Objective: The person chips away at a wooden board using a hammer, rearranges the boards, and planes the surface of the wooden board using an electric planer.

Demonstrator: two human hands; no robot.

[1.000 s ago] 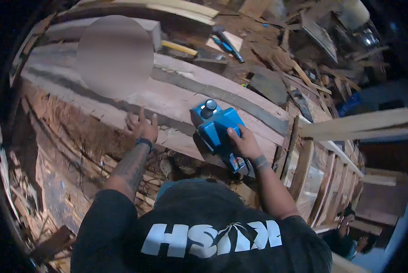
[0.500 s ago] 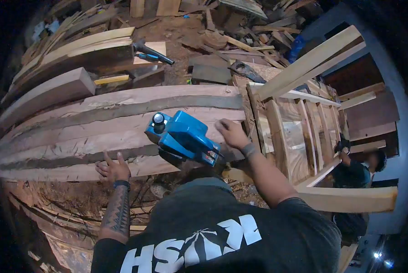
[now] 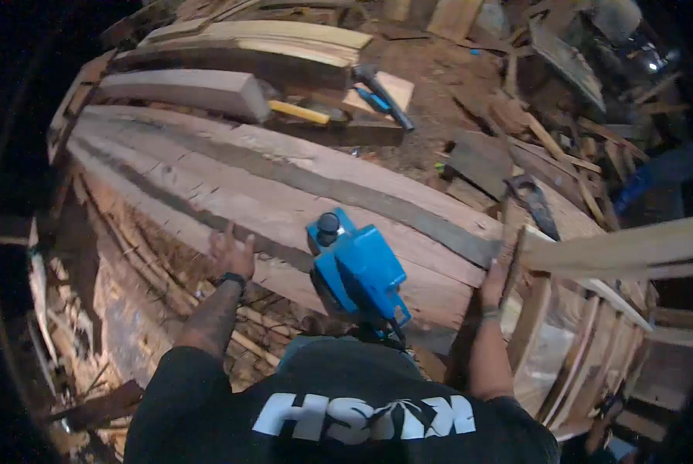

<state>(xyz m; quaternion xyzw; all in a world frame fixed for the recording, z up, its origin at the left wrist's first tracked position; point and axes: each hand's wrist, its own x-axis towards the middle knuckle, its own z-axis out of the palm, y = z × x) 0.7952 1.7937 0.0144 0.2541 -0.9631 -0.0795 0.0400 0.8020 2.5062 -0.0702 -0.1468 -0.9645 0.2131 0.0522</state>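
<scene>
Head view: a blue power tool stands on long planks, between two bare hands

At the far left, thin poles (image 3: 134, 246) lie among scraps. Above them, a thick beam (image 3: 176, 87) runs toward the middle. Next comes the person's left grip (image 3: 234, 251), over the near side of the long planks (image 3: 285, 209); it is wide, fingers spread and holding nothing, with a dark wristband (image 3: 233, 279) below it. Two dark, wavy-edged bands run lengthwise along the planks. Beyond them are a stack of pale boards (image 3: 285, 32) and a yellow strip (image 3: 300, 113) just beside the beam's end.

In the middle, the blue power tool (image 3: 366, 271) sits on the planks by their near edge, slanted, its dark round knob toward the upper left. Neither grip touches it. The person's dark shirt (image 3: 346, 448), with white lettering, fills the bottom. Farther back, a black-and-blue tool lies across a pale board.

To the right, a grey block (image 3: 479, 166) lies behind the planks. The right grip (image 3: 493, 284) is at the planks' right end, fingers pointing away from the body; whether it grasps the edge, one cannot tell. Beyond it stand a slatted wooden frame (image 3: 530, 321) and a pale timber (image 3: 617, 254).
</scene>
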